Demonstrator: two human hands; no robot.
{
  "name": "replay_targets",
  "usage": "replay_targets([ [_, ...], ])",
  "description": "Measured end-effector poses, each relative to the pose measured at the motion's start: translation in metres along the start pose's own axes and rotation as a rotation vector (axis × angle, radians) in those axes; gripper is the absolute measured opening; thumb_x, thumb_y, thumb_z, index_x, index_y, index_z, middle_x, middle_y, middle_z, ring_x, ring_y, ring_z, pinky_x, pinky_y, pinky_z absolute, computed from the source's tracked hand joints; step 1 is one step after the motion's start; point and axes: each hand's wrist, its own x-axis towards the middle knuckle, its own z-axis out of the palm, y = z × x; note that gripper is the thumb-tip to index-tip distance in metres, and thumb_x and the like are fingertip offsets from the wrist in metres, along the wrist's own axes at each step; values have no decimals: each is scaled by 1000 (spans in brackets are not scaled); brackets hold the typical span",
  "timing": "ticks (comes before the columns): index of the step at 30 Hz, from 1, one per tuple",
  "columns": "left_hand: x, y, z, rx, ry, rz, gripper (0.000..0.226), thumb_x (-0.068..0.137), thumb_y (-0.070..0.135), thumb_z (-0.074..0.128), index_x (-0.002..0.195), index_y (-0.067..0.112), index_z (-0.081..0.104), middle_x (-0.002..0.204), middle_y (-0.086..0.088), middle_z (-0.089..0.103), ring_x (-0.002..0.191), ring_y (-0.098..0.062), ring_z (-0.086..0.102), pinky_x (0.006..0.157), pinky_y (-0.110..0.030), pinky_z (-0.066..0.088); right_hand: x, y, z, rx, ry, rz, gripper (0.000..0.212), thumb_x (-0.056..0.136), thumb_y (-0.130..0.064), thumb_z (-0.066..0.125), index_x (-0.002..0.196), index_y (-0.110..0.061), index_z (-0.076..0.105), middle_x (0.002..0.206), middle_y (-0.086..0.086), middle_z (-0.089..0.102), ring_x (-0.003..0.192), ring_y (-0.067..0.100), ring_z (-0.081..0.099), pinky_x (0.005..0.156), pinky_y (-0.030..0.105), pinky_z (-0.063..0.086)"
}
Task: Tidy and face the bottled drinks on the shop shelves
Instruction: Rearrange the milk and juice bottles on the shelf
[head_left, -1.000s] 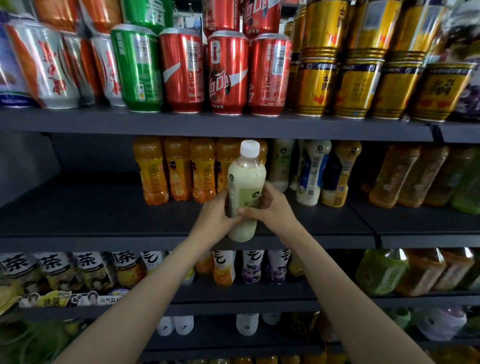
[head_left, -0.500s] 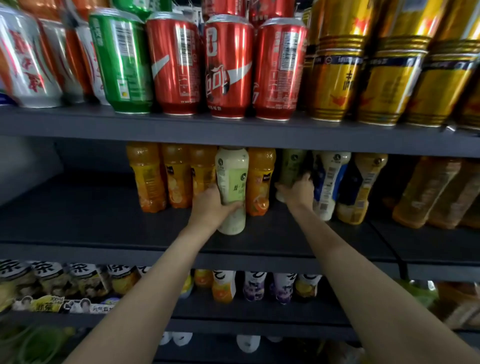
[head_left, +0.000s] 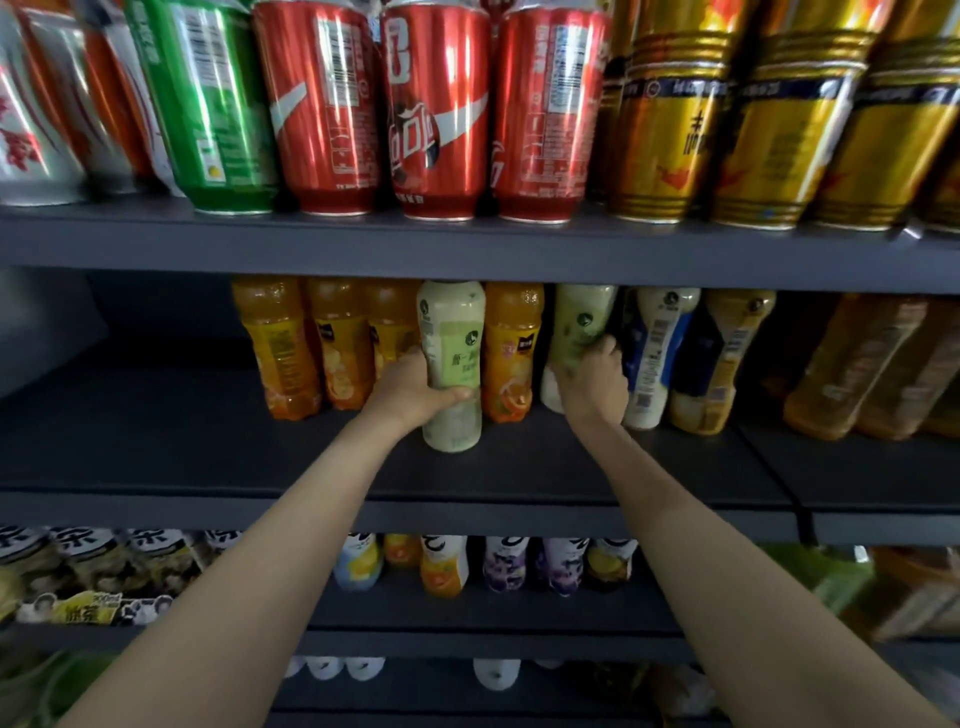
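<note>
Fingers of the right hand (head_left: 589, 382), which were only reaching half a second ago, are now curling around a second pale green plastic bottle (head_left: 574, 338) among the row on the dark grey metal shelf (head_left: 156, 441). Left hand (head_left: 410, 387) is still gripping the first pale green bottle (head_left: 451, 364), standing upright beside orange juice bottles (head_left: 511, 351).

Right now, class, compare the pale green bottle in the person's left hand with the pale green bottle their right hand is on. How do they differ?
1. The left hand grips the front bottle, standing ahead of the orange bottles; the right hand grips the back bottle, in the row.
2. The front bottle shows nearly whole; the back bottle is partly hidden by the hand.

Both are pale green, upright, on the same middle shelf.
</note>
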Motion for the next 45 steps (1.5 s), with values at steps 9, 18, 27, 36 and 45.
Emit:
replay_targets([
  [9, -49, -6, 29, 49, 539, 138, 54, 82, 22, 69, 126, 4, 43, 125, -15, 43, 118, -29, 42, 100, -37, 38, -71, 28, -51, 115, 31, -115, 65, 82, -33, 71, 128, 0, 37, 123, 16, 56, 112, 34, 55, 82, 43, 48],
  [18, -85, 11, 44, -254, -427, 191, 69, 80, 37, 69, 140, 20, 37, 140, 4, 45, 127, -12, 43, 108, -33, 35, -102, 30, -92, 640, -305, 28, 50, 73, -17, 80, 116, -10, 55, 114, 6, 66, 104, 20, 64, 86, 36, 55],
  [27, -120, 6, 14, -83, -89, 287, 62, 71, 33, 79, 125, 16, 51, 112, 4, 56, 99, -9, 53, 75, -17, 43, -129, -8, -86, 960, -331, 289, 27, 81, -21, 74, 100, -11, 58, 107, 8, 66, 96, 20, 65, 82, 33, 56],
  [36, -127, 6, -32, -700, -472, -61, 52, 75, 43, 62, 117, 12, 56, 116, -4, 65, 104, -14, 63, 87, -26, 52, -136, -26, -95, 1398, -470, 321, 30, 84, -7, 66, 112, -3, 56, 106, 12, 67, 102, 25, 64, 89, 39, 53],
  [45, -133, 5, -26, -35, -4, 386, 60, 68, 32, 81, 118, 20, 50, 111, 7, 51, 100, -9, 50, 70, -15, 39, -146, -17, -88, 1349, -564, 573, 33, 82, -20, 71, 105, -8, 51, 104, 19, 58, 93, 30, 58, 79, 43, 53],
])
